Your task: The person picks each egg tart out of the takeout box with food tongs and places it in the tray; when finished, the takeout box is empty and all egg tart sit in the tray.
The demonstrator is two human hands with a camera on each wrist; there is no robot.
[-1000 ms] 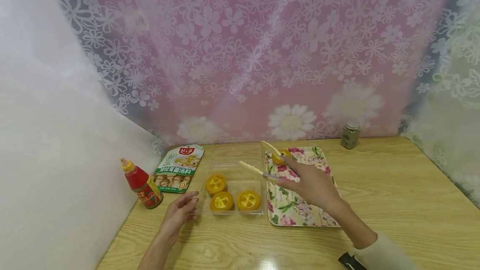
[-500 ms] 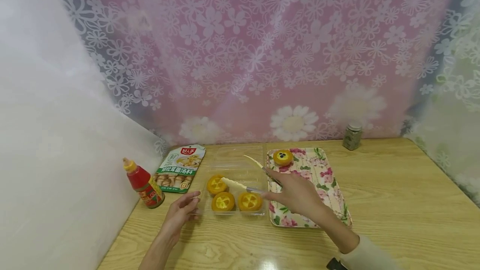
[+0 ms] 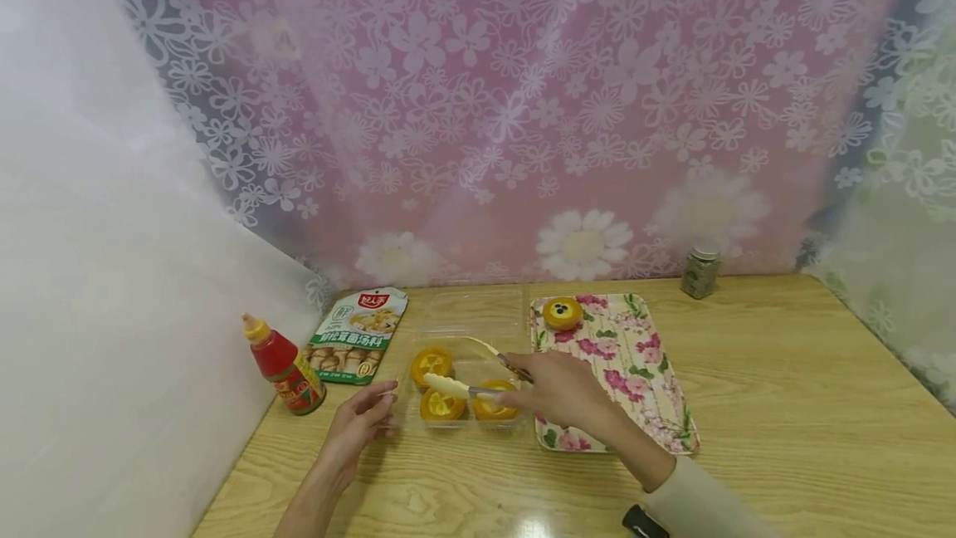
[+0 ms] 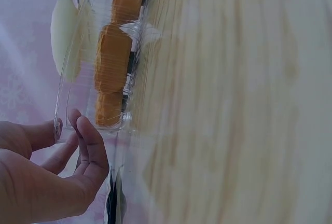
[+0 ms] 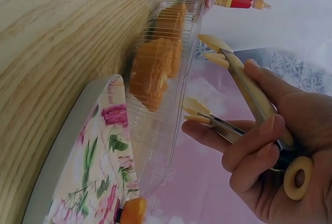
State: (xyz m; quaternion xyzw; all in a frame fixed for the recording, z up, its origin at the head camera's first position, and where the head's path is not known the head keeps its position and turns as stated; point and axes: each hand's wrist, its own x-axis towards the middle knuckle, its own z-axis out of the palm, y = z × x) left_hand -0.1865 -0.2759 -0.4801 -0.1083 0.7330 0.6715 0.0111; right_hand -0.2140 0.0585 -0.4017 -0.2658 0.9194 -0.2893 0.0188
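Note:
My left hand (image 3: pixel 358 422) pinches the left rim of a clear plastic container (image 5: pixel 153 136), thumb on one side and fingers on the other. Three egg tarts (image 3: pixel 431 365) sit inside it, and its clear lid (image 3: pixel 470 311) lies open behind. Over the container, my right hand (image 3: pixel 563 388) grips metal tongs (image 5: pixel 249 92) with cream-coloured tips. The tongs are spread, with nothing between the tips, above the tarts. To the right is a floral tray (image 3: pixel 660 409), bearing one egg tart (image 3: pixel 563 314) with dark berries at its far left corner.
A red sauce bottle (image 3: pixel 287 372) stands at the left, beside a green and white soup mix pouch (image 3: pixel 354 335). At the back right is a small lidded glass jar (image 3: pixel 700 274). A floral curtain (image 3: pixel 485 106) hangs behind the wooden table (image 3: pixel 784 405).
My right hand has moved left with the tongs, from the tart on the tray to over the container. That tart stays on the tray. My left hand has kept its place.

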